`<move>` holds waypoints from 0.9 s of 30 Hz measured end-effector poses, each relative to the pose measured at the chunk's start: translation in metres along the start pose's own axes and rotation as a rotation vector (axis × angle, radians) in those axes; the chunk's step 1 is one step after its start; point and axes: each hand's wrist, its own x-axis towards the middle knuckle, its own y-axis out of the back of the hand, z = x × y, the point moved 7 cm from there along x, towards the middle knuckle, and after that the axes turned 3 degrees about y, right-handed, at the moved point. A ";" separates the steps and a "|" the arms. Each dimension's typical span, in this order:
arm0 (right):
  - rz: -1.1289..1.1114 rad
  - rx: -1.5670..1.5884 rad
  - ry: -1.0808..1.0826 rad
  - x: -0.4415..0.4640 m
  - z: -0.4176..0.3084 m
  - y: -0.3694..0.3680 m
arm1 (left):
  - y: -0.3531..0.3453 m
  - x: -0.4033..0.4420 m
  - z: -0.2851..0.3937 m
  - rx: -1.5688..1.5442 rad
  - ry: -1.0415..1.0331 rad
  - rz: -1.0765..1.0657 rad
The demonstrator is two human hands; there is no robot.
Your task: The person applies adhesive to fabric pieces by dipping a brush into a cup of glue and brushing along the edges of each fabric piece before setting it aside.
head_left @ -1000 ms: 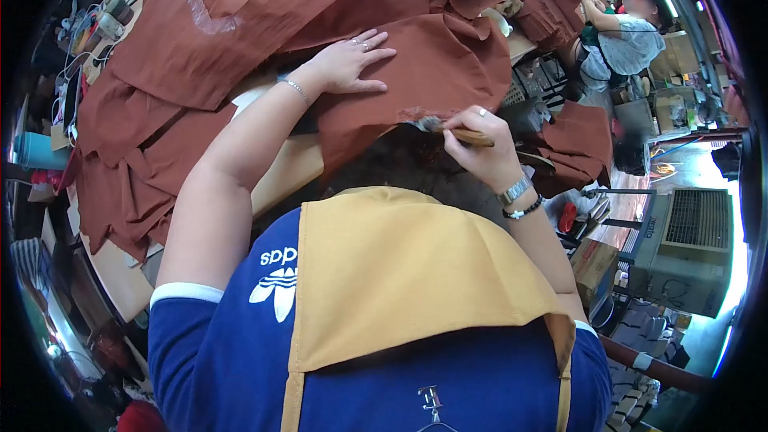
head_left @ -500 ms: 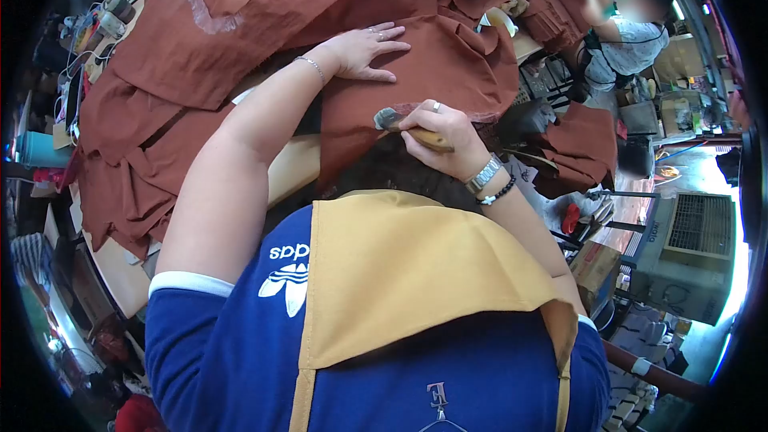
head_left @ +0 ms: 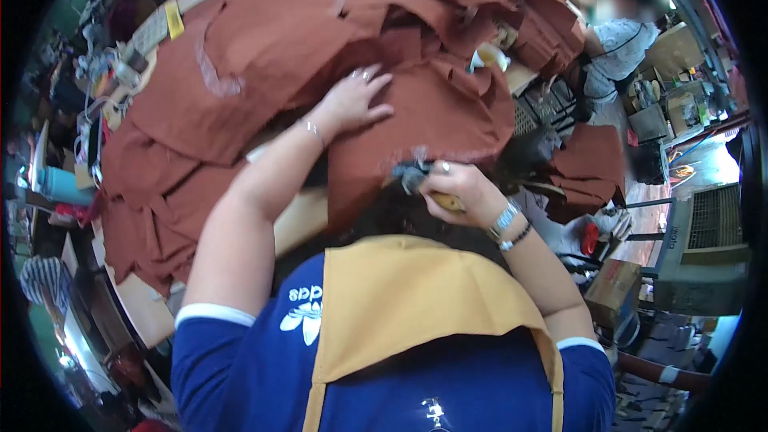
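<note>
Brush [head_left: 412,177] blurry, part-hidden in R hand [head_left: 466,194], contact w/ cloth [head_left: 436,116] unclear

Brush [head_left: 411,177] in right grip [head_left: 470,195]

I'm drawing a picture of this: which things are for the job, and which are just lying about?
For the job:
- brush in the right hand
- brown piece under the left hand

Probably just lying about:
- blue container
- cardboard box

"das" [head_left: 305,294] on shirt [head_left: 220,364], "iwata" [head_left: 670,232] on machine [head_left: 698,260]
</note>
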 end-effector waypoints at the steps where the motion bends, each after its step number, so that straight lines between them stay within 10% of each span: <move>1: 0.068 0.056 -0.038 -0.007 0.004 0.013 | 0.005 -0.002 0.000 0.014 0.098 0.011; 7: 0.587 -0.027 -0.315 -0.085 0.022 0.093 | 0.010 0.001 0.004 -0.144 0.454 -0.440; 12: 0.805 -0.040 -0.522 -0.177 0.032 0.127 | 0.041 0.036 0.050 -1.159 0.413 -0.466; 15: 0.899 0.052 -0.609 -0.215 0.034 0.143 | 0.100 0.101 0.054 -0.761 0.355 -0.065; 19: 0.989 0.085 -0.610 -0.244 0.040 0.154 | 0.178 0.227 0.045 -1.203 0.274 0.173; 22: 1.030 0.085 -0.680 -0.265 0.037 0.158 | 0.298 0.244 0.067 -1.251 0.052 0.898; 27: 1.150 0.080 -0.717 -0.311 0.042 0.151 | 0.280 0.247 0.002 -0.993 0.210 1.217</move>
